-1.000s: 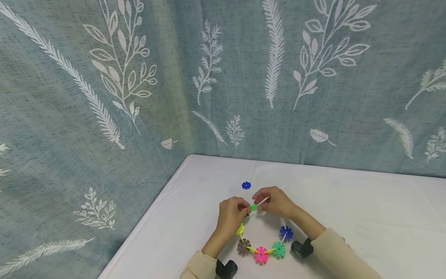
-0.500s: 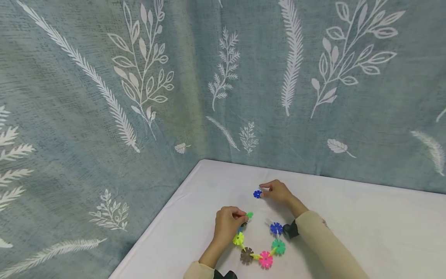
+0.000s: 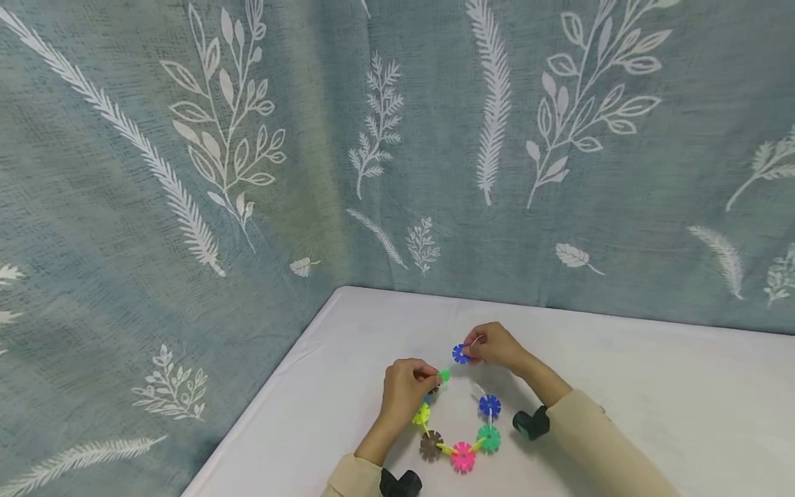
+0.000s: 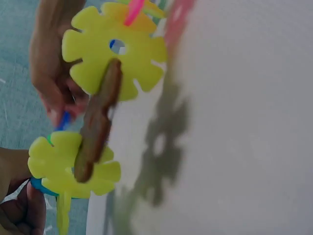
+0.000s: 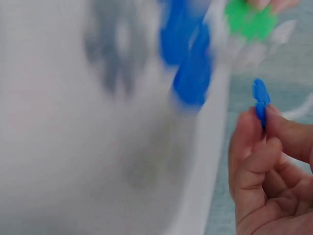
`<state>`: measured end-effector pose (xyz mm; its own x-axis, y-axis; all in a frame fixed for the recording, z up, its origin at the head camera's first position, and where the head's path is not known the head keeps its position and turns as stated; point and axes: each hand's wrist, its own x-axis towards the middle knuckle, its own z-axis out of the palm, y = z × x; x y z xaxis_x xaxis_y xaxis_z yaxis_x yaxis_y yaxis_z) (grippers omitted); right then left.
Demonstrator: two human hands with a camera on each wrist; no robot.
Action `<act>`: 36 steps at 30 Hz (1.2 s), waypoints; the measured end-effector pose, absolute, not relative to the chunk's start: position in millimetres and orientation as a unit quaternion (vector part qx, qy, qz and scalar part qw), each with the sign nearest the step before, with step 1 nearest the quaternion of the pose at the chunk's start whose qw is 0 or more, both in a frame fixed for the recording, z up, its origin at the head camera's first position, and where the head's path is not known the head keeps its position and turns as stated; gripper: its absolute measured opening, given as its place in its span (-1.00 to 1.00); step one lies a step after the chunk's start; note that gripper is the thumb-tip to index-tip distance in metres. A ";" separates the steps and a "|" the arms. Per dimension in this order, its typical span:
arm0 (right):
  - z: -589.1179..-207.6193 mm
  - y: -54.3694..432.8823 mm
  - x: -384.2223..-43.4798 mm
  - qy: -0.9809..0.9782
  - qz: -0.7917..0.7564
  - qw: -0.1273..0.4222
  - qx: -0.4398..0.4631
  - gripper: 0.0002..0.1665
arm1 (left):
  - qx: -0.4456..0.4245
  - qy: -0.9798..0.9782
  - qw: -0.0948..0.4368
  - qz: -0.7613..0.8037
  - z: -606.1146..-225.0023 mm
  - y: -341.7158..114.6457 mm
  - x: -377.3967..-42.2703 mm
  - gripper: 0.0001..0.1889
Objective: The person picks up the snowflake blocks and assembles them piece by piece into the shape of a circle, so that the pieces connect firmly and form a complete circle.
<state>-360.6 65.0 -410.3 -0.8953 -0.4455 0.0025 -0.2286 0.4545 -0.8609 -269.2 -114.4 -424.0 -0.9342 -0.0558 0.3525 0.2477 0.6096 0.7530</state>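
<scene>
My left hand (image 3: 405, 390) pinches one end of a curved chain of notched plastic discs, at a bright green disc (image 3: 444, 375). Down the chain run a yellow disc (image 3: 421, 414), a brown disc (image 3: 430, 446), a pink disc (image 3: 463, 457), a teal disc (image 3: 488, 438) and a blue disc (image 3: 489, 405) at the other end, joined by edge-on discs. Between thumb and fingertips, my right hand (image 3: 497, 344) holds a loose blue disc (image 5: 261, 95), apart from the green one. A thin white piece (image 5: 299, 110) shows behind those fingers.
The chain's ring lies over a white-covered table (image 3: 652, 386). A leaf-patterned blue-green curtain (image 3: 422, 138) hangs along the back and left edges. Black wrist-worn devices (image 3: 531, 422) sit beneath both sleeves.
My right hand left the green disc, reached to the loose blue disc at the back and picked it up, bringing it slightly nearer. The left hand keeps its hold on the chain.
</scene>
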 end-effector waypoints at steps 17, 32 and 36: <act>-403.0 75.4 -331.0 0.823 -0.532 0.169 -0.111 -0.86 | -0.097 -0.867 0.221 -0.436 -422.9 -93.5 -269.7 -0.95; -388.2 122.7 -307.8 0.927 -0.325 0.037 -0.183 -0.67 | -0.054 -0.874 0.247 -0.414 -425.4 -71.4 -265.8 -0.92; -401.0 134.1 -298.3 0.932 -0.305 0.081 -0.176 -0.64 | -0.035 -0.882 0.264 -0.388 -427.1 -67.6 -264.9 -0.88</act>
<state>-298.3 134.1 -401.0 -0.9249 -0.3775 -0.0445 -0.2780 0.7517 -0.5980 -264.9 -67.6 -427.1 -0.8580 -0.1434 0.4932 0.2666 0.6964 0.6663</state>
